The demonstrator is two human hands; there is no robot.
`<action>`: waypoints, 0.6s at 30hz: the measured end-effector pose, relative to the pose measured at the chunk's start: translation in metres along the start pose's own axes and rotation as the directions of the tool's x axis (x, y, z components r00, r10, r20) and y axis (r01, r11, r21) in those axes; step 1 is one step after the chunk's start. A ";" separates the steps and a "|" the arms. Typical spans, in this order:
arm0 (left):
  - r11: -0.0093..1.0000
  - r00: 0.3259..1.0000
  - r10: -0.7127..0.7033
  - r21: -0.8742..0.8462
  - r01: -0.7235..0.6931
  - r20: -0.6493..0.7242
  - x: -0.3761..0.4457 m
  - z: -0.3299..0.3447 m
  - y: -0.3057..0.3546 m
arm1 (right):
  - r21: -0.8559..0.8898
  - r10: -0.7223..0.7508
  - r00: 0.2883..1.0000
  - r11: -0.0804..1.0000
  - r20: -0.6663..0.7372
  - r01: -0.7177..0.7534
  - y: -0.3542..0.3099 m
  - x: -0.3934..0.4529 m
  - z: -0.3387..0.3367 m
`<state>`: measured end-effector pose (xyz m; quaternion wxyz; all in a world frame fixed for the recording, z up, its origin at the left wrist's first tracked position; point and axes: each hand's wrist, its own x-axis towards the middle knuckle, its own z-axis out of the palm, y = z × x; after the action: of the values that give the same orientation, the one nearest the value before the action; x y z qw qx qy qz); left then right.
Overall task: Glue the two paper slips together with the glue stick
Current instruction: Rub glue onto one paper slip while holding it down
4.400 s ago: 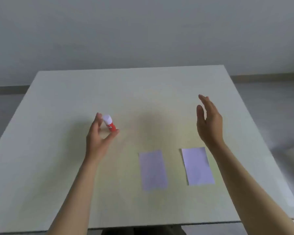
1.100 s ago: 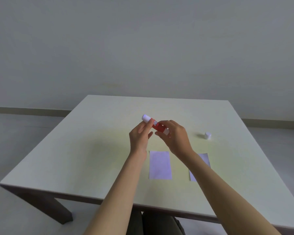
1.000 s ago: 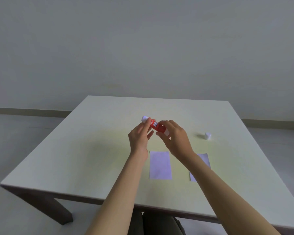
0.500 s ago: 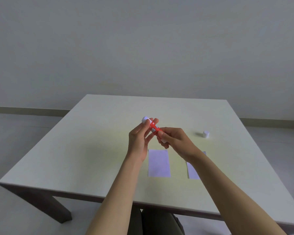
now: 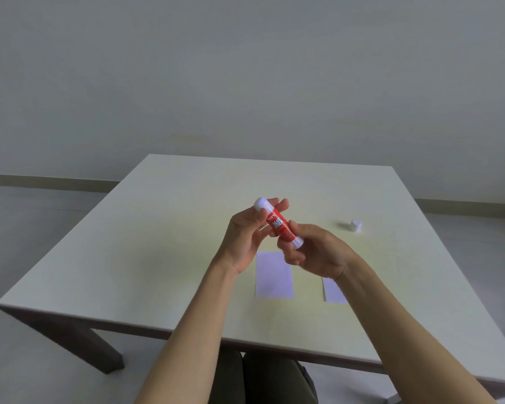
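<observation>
Now both hands at frame centre hold glue stick (image 5: 278, 224) above table (image 5: 163, 243): left hand (image 5: 246, 237) pinches upper end, right hand (image 5: 312, 252) grips base, likely twisting glue out. Cap (image 5: 355, 225) parked right. Slips below: left slip (image 5: 274, 275), right slip (image 5: 334, 293) half hidden, unglued.

glossy plastic glue stick (image 5: 279, 223), matt paper slips (image 5: 274, 274)

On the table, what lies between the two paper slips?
Nothing: in the head view, bare table separates the left slip from the right slip, which the right hand partly hides.
</observation>
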<state>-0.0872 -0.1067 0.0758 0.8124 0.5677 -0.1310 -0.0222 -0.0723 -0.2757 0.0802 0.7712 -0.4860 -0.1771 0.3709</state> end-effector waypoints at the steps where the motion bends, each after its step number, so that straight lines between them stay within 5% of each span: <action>1: 0.997 0.999 -0.009 0.083 0.005 0.039 -0.001 -0.006 0.000 | -0.040 -0.026 0.998 0.999 -0.064 0.024 -0.004 -0.003 -0.003; 3: 0.920 0.987 -0.102 0.388 0.048 0.120 -0.005 -0.025 -0.004 | -0.109 -0.129 0.964 0.988 -0.231 0.107 -0.011 -0.010 -0.014; 5: 0.631 0.962 -0.269 0.763 0.138 0.048 -0.013 -0.049 -0.011 | -0.178 -0.226 0.886 0.970 -0.404 0.166 -0.015 -0.017 -0.027; 8: 0.255 0.927 -0.374 0.963 0.090 0.013 -0.025 -0.067 -0.025 | -0.356 -0.317 0.764 0.926 -0.562 0.123 -0.009 -0.015 -0.036; 12: 0.138 0.934 -0.347 0.989 -0.042 0.088 -0.028 -0.068 -0.042 | -0.583 -0.388 0.712 0.812 -0.585 -0.036 0.008 0.002 -0.023; 18: 0.126 0.938 -0.326 0.989 -0.079 0.116 -0.026 -0.072 -0.052 | -0.735 -0.376 0.736 0.634 -0.564 -0.240 0.029 0.020 -0.014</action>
<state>-0.0890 -0.0544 -0.0005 0.2022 0.9572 -0.1884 -0.0865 -0.0616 -0.2621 0.0465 0.5113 -0.8578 -0.0460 0.0246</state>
